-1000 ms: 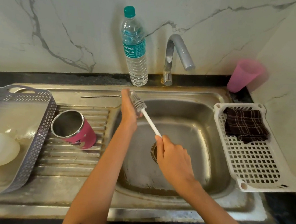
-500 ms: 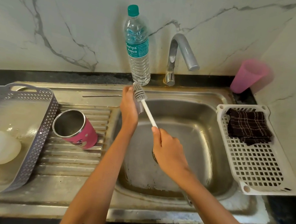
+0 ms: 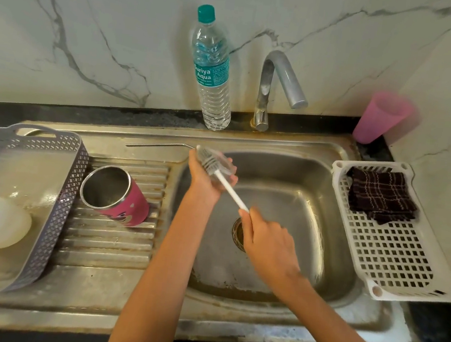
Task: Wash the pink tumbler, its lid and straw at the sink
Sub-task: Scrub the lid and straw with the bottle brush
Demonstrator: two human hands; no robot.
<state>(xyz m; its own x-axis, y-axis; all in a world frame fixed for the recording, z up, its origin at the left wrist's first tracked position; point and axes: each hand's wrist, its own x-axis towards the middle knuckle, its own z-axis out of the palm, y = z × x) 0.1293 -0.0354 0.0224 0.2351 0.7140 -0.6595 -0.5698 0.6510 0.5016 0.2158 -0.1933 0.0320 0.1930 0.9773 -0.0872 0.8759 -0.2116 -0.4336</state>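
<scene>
Here, over the steel sink point(image 3: 312, 208), the left hand point(image 3: 204, 175) curls its fingers round the clear lid point(image 3: 227, 166), holding it above the basin's back left corner; the right hand point(image 3: 267, 242) grips the white handle of a bottle brush point(image 3: 230, 192), whose bristled head lies against the lid; the right hand is blurred. The pink tumbler point(image 3: 131, 205) lies on its side on the ribbed drainboard point(image 3: 116, 243), its open mouth towards the camera, just beside a grey perforated basket point(image 3: 56, 208). The metal straw point(image 3: 157, 145) lies flat on the sink's rear ledge, just left of the left hand. A water bottle point(image 3: 214, 72) stands beside the tap point(image 3: 282, 73); a pink plastic cup point(image 3: 377, 117) stands in the far right corner; a white basket point(image 3: 393, 258) at the basin's right edge holds a dark checked cloth point(image 3: 380, 195).
</scene>
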